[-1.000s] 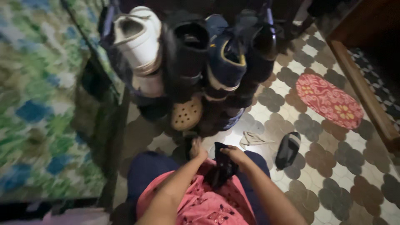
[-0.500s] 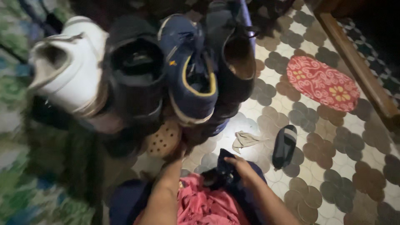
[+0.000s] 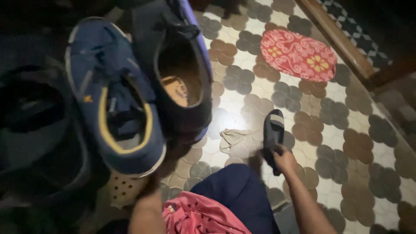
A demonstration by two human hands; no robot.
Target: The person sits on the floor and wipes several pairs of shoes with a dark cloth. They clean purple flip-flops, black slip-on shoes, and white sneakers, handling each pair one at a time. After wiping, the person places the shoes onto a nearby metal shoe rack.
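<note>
A dark slipper point(image 3: 274, 138) lying on the patterned tiled floor point(image 3: 346, 130) is gripped at its heel end by the right hand point(image 3: 284, 159), fingers closed around it; the left hand point(image 3: 149, 195), its fingers hidden, could dislodge the overhanging blue shoe point(image 3: 113, 97).

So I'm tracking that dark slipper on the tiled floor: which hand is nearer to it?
Right. The right hand is on the near end of the dark slipper. The left hand itself is hidden low under the blue sneaker, well away from the slipper.
</note>
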